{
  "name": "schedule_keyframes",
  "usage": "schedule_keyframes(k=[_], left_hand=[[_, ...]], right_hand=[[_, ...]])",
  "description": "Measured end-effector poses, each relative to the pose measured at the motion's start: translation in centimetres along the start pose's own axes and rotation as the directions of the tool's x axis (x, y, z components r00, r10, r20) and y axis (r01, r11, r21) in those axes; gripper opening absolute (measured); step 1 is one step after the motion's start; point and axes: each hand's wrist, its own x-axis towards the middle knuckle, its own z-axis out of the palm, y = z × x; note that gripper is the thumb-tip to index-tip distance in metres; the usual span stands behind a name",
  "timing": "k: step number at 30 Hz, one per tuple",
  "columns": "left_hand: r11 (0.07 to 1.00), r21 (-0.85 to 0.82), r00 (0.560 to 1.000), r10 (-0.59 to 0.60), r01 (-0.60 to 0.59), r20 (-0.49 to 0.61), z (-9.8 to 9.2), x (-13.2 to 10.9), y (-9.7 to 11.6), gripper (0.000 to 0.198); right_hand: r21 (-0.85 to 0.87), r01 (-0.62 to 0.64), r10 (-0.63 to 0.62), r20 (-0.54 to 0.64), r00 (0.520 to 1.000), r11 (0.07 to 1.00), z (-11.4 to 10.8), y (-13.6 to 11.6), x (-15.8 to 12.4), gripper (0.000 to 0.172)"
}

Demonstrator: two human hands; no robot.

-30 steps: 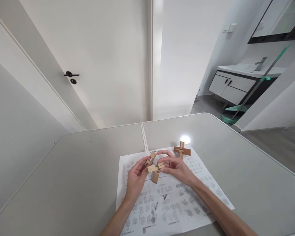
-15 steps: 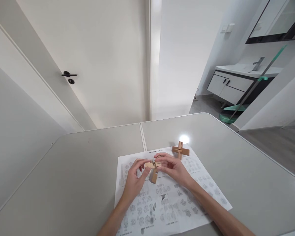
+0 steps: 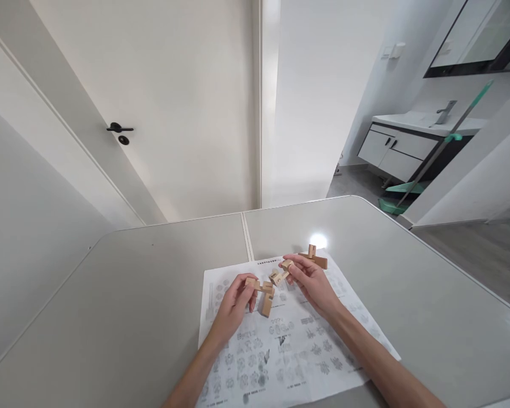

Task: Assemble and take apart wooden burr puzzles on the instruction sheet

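Note:
Between the thumb and fingers of my left hand (image 3: 234,303) is a pair of joined, notched wooden puzzle pieces (image 3: 267,303), one pointing sideways and one down toward me. My right hand (image 3: 312,283) pinches a separate notched wooden puzzle piece (image 3: 277,277) by its upper right end. A small gap lies between the two held parts. Just behind my right hand stands a cross-shaped wooden puzzle (image 3: 318,262), partly covered by my fingers. Under both hands lies a printed instruction sheet (image 3: 297,362) with rows of small drawings.
The sheet rests on a grey table (image 3: 131,317) with a seam running across it. Beyond the table are a closed door with a black handle (image 3: 119,128) and, at right, a sink cabinet (image 3: 397,147). A green broom (image 3: 453,137) leans there.
My right hand has moved right and away from my left, drawing one notched piece off the joined pieces. My left hand keeps its pieces in nearly the same place.

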Motion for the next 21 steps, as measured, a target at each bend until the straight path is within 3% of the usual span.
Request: schedule_keyframes(k=[7, 15, 21], left_hand=[[0.994, 0.088, 0.989, -0.07, 0.059, 0.126, 0.8, -0.7, 0.5, 0.039], [0.989, 0.137, 0.995, -0.065, 0.054, 0.075, 0.6, -0.4, 0.1, 0.038], [0.981, 0.182, 0.995, -0.081, 0.069, 0.059, 0.7, -0.4, -0.4, 0.04]], right_hand=[[-0.121, 0.007, 0.03, 0.3, 0.954, 0.993, 1.1, 0.0, -0.9, 0.036], [-0.233, 0.083, 0.006, 0.356, 0.934, 0.969, 1.4, -0.3, -1.2, 0.038], [-0.322, 0.155, -0.052, 0.307, 0.95, 0.934, 1.8, -0.5, -1.4, 0.033]])
